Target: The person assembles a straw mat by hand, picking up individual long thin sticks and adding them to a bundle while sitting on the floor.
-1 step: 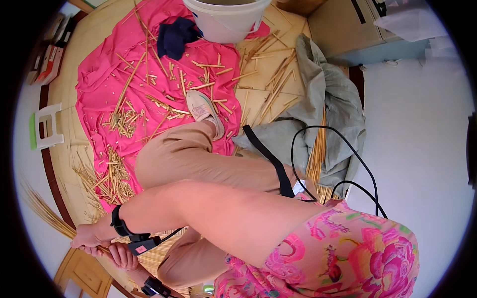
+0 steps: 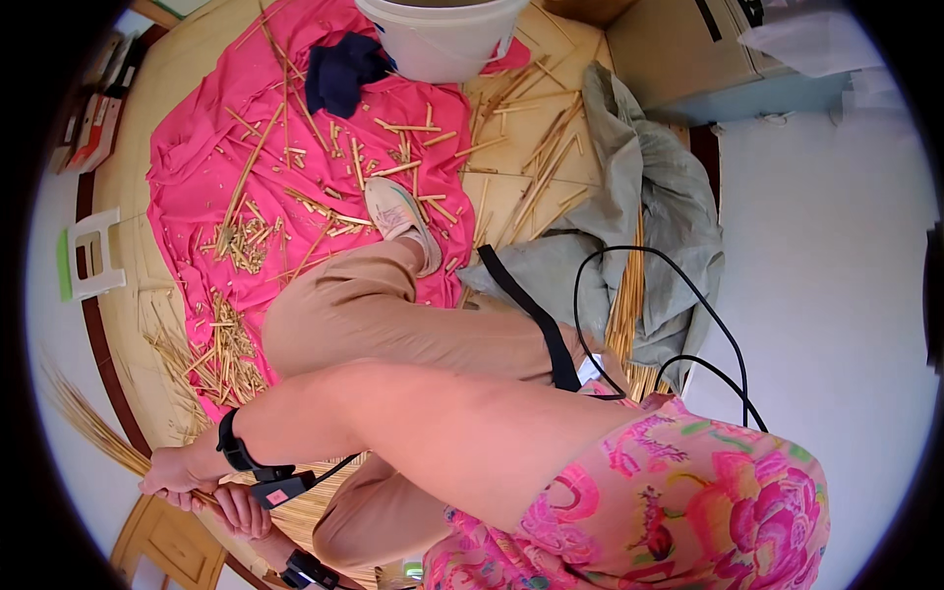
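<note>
A thin bundle of straw stalks (image 2: 103, 433) slants out past my hands at the lower left, its wispy ends fanned against the wall. My right hand (image 2: 170, 470) is closed around it, with the right arm stretched across from the floral sleeve. Just below and beside it, my left hand (image 2: 242, 510) is also closed on the bundle; part of its grip is hidden. Under my arms lies a layer of straight straw stalks (image 2: 310, 506), largely covered by my legs. Both wrists wear black straps with small devices.
Cut straw pieces (image 2: 224, 344) lie scattered over a pink cloth (image 2: 187, 152). Beyond stand a white bucket (image 2: 442, 44) and a dark blue cloth (image 2: 342, 74). At right, a grey sack (image 2: 678, 187) holds longer stalks; a black cable (image 2: 688, 280) loops nearby. A white stool (image 2: 106, 251) is at left.
</note>
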{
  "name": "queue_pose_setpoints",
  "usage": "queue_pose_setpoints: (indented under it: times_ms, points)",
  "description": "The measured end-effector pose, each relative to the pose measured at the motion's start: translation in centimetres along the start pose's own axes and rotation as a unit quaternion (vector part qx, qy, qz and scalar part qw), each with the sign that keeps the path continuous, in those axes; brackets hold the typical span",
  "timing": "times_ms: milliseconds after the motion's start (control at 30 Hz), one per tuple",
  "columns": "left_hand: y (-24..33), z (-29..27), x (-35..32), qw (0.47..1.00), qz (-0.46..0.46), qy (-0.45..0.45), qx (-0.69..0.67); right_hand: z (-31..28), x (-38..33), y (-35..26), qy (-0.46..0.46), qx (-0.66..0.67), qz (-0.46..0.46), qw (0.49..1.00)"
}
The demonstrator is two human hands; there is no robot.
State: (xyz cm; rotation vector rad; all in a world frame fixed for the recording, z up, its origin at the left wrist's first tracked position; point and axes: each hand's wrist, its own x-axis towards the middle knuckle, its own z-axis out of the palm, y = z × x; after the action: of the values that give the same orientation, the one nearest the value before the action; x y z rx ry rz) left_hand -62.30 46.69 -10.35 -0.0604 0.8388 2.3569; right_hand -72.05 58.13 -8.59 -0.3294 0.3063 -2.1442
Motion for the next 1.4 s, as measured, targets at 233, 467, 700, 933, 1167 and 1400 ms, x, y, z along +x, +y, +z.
queue_pose_setpoints:
  times_ms: [233,467,700,933,1167,1400]
  points:
    - [0.9,1.4,2.0,0.998,-0.054,-0.030,0.034,-0.5,-2.5,-2.3,-0.007,-0.027,-0.028,0.999]
    - [-0.9,0.3,2.4,0.982,0.047,0.122,0.134,-1.5,-5.8,-2.8,0.020,-0.173,-0.056,0.983]
    - [-2.8,-0.8,3.5,0.932,0.000,0.288,0.218,-6.1,2.3,0.9,-0.107,-0.169,-0.058,0.978]
    - [-1.9,0.9,2.6,0.813,0.057,0.339,0.469,-2.7,-0.9,-0.9,-0.012,-0.114,0.041,0.993]
    - [-5.1,1.7,1.9,0.971,-0.015,0.126,0.204,-2.2,-3.1,-0.8,-0.032,-0.094,0.174,0.980]
    - [-6.4,0.2,2.6,0.996,-0.049,-0.007,0.074,-4.2,-4.1,0.0,0.046,-0.050,0.195,0.978]
